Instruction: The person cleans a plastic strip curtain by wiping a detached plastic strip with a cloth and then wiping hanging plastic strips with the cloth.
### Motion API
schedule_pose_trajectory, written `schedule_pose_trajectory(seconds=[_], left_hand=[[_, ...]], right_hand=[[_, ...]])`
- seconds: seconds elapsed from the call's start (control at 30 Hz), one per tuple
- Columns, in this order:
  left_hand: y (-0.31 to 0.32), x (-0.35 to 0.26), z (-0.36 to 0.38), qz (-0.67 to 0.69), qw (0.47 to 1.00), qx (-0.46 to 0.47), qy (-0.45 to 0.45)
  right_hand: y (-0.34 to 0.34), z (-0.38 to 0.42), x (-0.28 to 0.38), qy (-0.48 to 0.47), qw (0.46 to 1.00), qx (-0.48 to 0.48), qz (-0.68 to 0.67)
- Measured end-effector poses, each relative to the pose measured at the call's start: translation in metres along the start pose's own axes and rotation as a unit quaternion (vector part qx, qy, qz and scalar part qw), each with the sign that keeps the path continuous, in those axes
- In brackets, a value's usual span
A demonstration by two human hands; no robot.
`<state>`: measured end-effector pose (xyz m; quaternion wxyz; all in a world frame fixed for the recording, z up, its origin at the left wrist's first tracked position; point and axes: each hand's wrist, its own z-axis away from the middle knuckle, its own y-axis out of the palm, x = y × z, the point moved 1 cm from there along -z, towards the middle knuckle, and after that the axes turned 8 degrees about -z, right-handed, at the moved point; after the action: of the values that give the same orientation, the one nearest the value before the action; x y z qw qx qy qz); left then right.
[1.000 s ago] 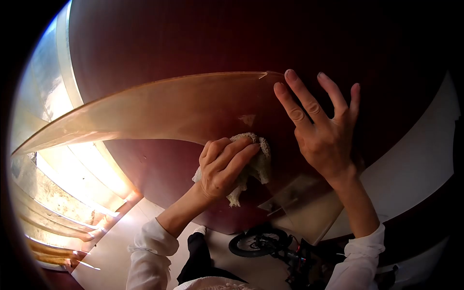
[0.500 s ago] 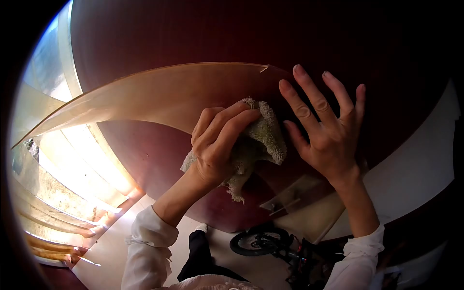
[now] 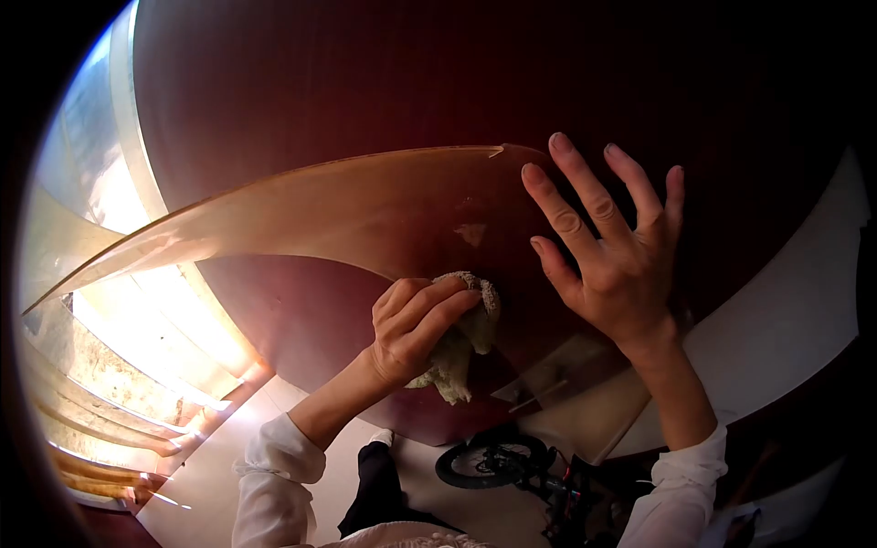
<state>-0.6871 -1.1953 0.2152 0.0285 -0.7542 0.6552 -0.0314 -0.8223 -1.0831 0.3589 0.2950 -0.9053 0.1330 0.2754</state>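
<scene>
My left hand (image 3: pixel 406 331) is closed round a crumpled, greenish-grey terry cloth (image 3: pixel 452 361). Loose folds of the cloth hang below the fingers. Cloth and hand overlap the lower part of a glossy, see-through sheet (image 3: pixel 320 205), whose thin upper edge curves across the view. A small pale wet-looking patch (image 3: pixel 470 234) shows on the sheet above the cloth. To the right, my right hand (image 3: pixel 617 251) holds nothing, its fingers spread near the sheet's right end. Behind both hands is a large dark red surface (image 3: pixel 365 82).
Bright light comes through a window (image 3: pixel 100 210) on the left. Below stand a bicycle (image 3: pixel 493 459) and my dark-trousered leg (image 3: pixel 379 489) on a pale floor (image 3: pixel 311 393). A pale panel (image 3: pixel 776 310) lies along the right side.
My left hand has moved down with the cloth, uncovering the pale patch. The sheet's upper edge sits lower in view. My right hand stays spread, almost in place.
</scene>
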Motion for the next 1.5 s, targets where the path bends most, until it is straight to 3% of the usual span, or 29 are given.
schedule_pose_trajectory(seconds=[0.07, 0.17, 0.27, 0.33, 0.43, 0.5, 0.53, 0.6, 0.8, 0.93, 1.0, 1.13, 1.5], left_hand=[[-0.005, 0.003, -0.022, -0.014, 0.999, 0.031, 0.020], [-0.004, 0.010, -0.068, 0.005, 0.997, -0.063, -0.048], [0.001, 0.002, -0.045, -0.007, 0.998, -0.056, -0.035], [0.004, -0.004, -0.015, 0.004, 1.000, 0.012, 0.027], [0.001, -0.003, -0.009, 0.020, 0.998, 0.061, 0.011], [-0.002, 0.001, -0.037, -0.006, 0.999, 0.013, 0.034], [-0.006, 0.004, -0.054, -0.002, 0.999, -0.029, -0.030], [-0.002, 0.006, -0.053, -0.001, 0.998, -0.063, -0.029], [-0.002, -0.002, -0.019, 0.005, 0.999, 0.038, 0.021], [-0.004, 0.010, -0.062, 0.021, 0.997, -0.060, -0.036], [0.004, 0.007, -0.046, 0.014, 0.998, -0.062, -0.008], [0.009, 0.021, -0.011, 0.032, 0.995, -0.018, 0.096], [0.014, 0.028, -0.006, 0.059, 0.991, -0.022, 0.115]], right_hand=[[0.002, 0.001, -0.001, 0.000, 1.000, -0.008, 0.000], [0.005, 0.006, -0.004, 0.001, 1.000, -0.016, 0.016], [0.002, 0.004, -0.001, 0.002, 1.000, -0.006, 0.011], [0.002, 0.006, -0.002, 0.002, 1.000, -0.009, 0.007], [0.003, 0.006, -0.003, 0.002, 1.000, -0.019, 0.003], [0.003, 0.009, -0.004, 0.001, 1.000, -0.018, 0.004], [0.004, 0.008, -0.004, 0.002, 1.000, -0.017, 0.011], [0.004, 0.008, -0.003, -0.001, 1.000, -0.017, 0.016], [0.003, 0.007, -0.003, 0.005, 1.000, -0.017, 0.006], [0.005, 0.010, -0.003, 0.009, 1.000, -0.019, 0.007], [0.007, 0.012, -0.004, 0.010, 1.000, -0.010, 0.006], [0.022, 0.024, -0.002, -0.105, 0.991, -0.075, 0.028], [0.033, 0.024, 0.015, -0.094, 0.995, -0.024, -0.029]])
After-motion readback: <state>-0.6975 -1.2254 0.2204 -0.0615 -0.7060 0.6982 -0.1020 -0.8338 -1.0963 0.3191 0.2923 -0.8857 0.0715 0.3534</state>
